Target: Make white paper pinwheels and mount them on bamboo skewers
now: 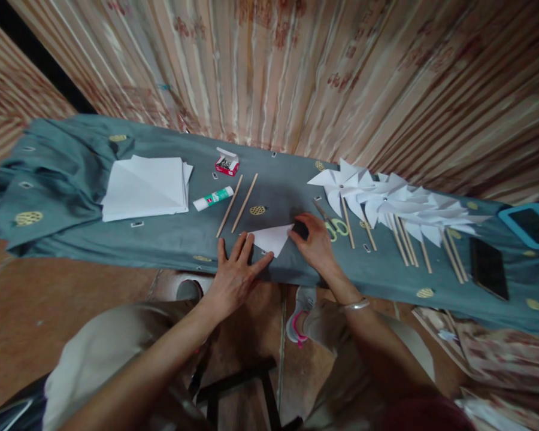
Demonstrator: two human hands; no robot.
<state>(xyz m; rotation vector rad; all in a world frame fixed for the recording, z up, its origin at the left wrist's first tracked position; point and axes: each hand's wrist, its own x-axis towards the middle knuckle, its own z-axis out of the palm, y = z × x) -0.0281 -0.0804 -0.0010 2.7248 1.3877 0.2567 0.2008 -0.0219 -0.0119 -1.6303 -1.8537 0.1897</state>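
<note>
A white sheet of paper (pixel 272 239), folded into a triangle, lies near the front edge of the cloth-covered table. My left hand (pixel 237 269) has its fingers spread, with the fingertips resting at the paper's left side. At the triangle's right corner, my right hand (pixel 313 239) pinches the paper between thumb and forefinger. Just beyond that hand lie scissors (pixel 336 228) with pale green handles, partly behind my fingers. Two wooden sticks (pixel 244 203) lie side by side beyond my left hand, next to a glue stick (pixel 213 198).
A stack of white paper (pixel 146 188) sits on the left, and an open red box (pixel 227 163) of small metal pieces stands at the back. Finished paper pinwheels (pixel 386 200) on sticks overlap along the right. Past them are a dark phone (pixel 488 267) and a blue-framed device (pixel 532 224).
</note>
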